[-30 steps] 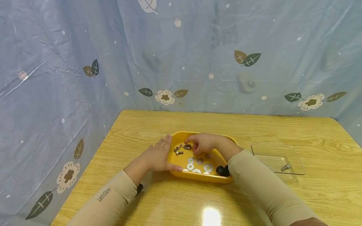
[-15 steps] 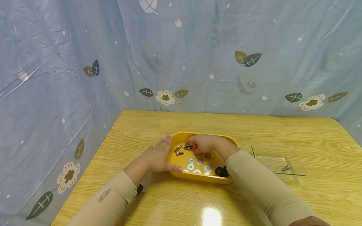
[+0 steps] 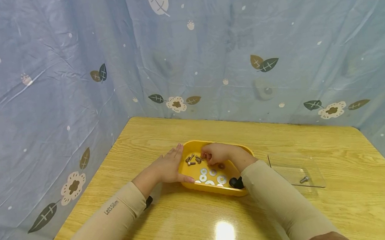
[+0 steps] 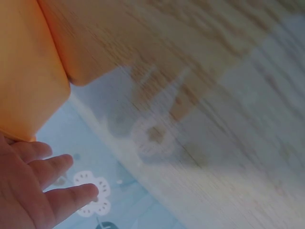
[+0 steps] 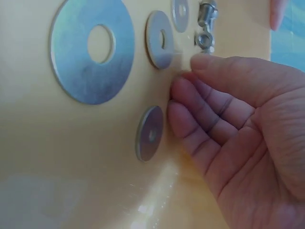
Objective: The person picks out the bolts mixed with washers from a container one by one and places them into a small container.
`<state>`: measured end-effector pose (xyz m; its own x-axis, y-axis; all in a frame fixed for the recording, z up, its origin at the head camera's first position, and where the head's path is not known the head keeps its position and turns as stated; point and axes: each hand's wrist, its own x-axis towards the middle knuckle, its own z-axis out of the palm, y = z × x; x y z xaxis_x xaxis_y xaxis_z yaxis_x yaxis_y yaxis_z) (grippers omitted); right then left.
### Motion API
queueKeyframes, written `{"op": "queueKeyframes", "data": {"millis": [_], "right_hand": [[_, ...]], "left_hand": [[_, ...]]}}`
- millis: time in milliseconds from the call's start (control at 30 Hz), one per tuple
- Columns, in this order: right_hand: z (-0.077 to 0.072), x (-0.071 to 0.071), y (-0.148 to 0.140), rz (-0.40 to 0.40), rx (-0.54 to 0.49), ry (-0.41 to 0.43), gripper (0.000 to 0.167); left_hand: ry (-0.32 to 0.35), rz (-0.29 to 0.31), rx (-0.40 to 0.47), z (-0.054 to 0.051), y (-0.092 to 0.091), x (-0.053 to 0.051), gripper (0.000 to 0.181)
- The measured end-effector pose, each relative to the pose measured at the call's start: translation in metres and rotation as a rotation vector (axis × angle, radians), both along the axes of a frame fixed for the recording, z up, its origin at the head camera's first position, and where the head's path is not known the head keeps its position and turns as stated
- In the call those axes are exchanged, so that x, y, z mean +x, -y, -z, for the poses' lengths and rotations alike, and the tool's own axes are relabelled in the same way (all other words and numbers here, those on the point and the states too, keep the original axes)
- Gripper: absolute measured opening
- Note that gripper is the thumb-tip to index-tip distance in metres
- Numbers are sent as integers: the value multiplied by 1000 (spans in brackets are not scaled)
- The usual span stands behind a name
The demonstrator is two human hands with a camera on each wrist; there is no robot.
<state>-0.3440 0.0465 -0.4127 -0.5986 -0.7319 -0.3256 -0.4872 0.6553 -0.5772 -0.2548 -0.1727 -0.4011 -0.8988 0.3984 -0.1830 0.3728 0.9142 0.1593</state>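
A yellow tray (image 3: 216, 190) lies on the table, with metal bolts (image 3: 191, 163) at its left end and several flat washers (image 3: 222, 179) along its near side. My left hand (image 3: 167, 168) rests against the tray's left end, its thumb along the near rim; the left wrist view shows the fingers of this hand (image 4: 28, 181) spread beside the orange-looking wall (image 4: 28, 62). Inside the tray, my right hand (image 3: 218, 153) has curled fingers just right of the bolts. In the right wrist view, thumb and fingers of this hand (image 5: 248, 114) hide whatever lies between their tips, near bolts (image 5: 206, 26) and washers (image 5: 93, 50).
To the right of the tray, a clear plastic box or sheet (image 3: 287, 165) with dark edges stands on the wooden table (image 3: 175, 230), a bolt (image 3: 304, 179) at it. A black object (image 3: 236, 182) shows at the tray's right end. Patterned blue cloth (image 3: 207, 56) hangs behind and at the sides.
My right hand has shifted slightly to the right, away from the bolts, and bolts near its fingertips lie differently. My left hand has kept its place on the tray.
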Motion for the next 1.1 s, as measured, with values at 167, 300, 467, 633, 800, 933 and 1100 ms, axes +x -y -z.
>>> {"op": "queueKeyframes", "data": {"millis": [167,300,467,633,800,933,1100], "right_hand": [[-4,3,-2,-27,67,-128,29],[-9,5,-3,-74,121,-265,26],[-10,5,-6,-95,126,-299,22],[-9,5,-7,-98,113,-285,15],[-9,6,-7,-92,91,-208,8],[-10,6,-8,-86,91,-219,18],[-11,8,-8,-71,118,-270,25]], "left_hand": [[0,7,-4,0,-1,1,127],[0,5,-2,1,-1,1,127],[-1,3,-4,1,-1,1,128],[4,0,2,0,-1,1,127],[10,-10,13,-1,-1,1,126],[7,-12,9,-2,-1,1,126],[3,-6,4,-2,-1,1,127]]}}
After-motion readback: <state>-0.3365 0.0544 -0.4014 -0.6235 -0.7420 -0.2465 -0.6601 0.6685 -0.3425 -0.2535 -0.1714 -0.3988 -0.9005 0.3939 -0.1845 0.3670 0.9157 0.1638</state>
